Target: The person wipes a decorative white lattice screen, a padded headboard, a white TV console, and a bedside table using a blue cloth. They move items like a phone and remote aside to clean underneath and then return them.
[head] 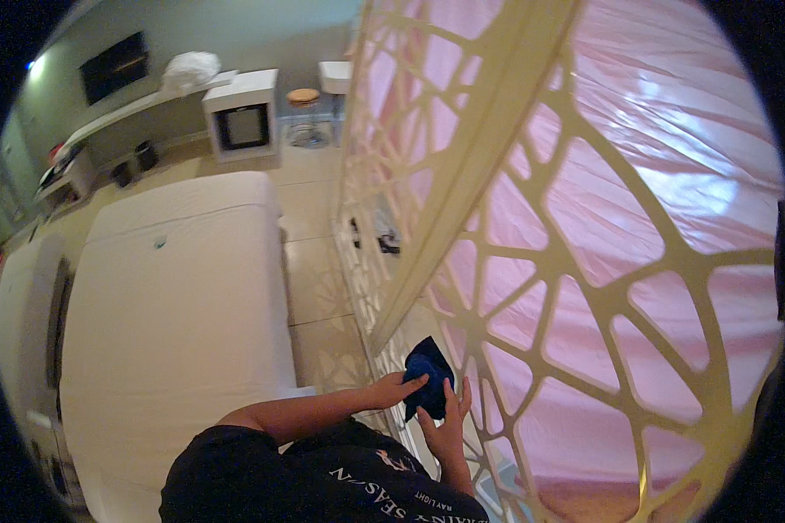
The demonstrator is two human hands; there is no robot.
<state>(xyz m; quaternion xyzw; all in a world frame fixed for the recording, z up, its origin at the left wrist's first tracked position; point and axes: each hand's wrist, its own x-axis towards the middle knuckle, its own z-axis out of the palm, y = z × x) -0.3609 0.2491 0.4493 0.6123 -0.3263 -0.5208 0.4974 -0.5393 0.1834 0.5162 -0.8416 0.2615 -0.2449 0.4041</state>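
A dark blue cloth point(430, 382), bunched and folded, is held up in front of my body. My left hand point(392, 390) grips its left side, with the thumb lying over the fabric. At the cloth's right lower edge is my right hand point(446, 418), its fingers spread and the fingertips touching the fabric. Just beyond both hands rises a cream lattice partition point(474, 327) with large rounded cut-outs. Pink sheeting point(602, 340) hangs in folds behind the cut-outs.
To my left stands a bed point(176, 314) with a white sheet and a small item point(160, 242) on it. Tiled floor point(314, 274) runs between bed and partition. Farther off are a white cabinet point(242, 91), a round stool point(303, 98), bins point(146, 155) and a wall-mounted screen point(114, 67).
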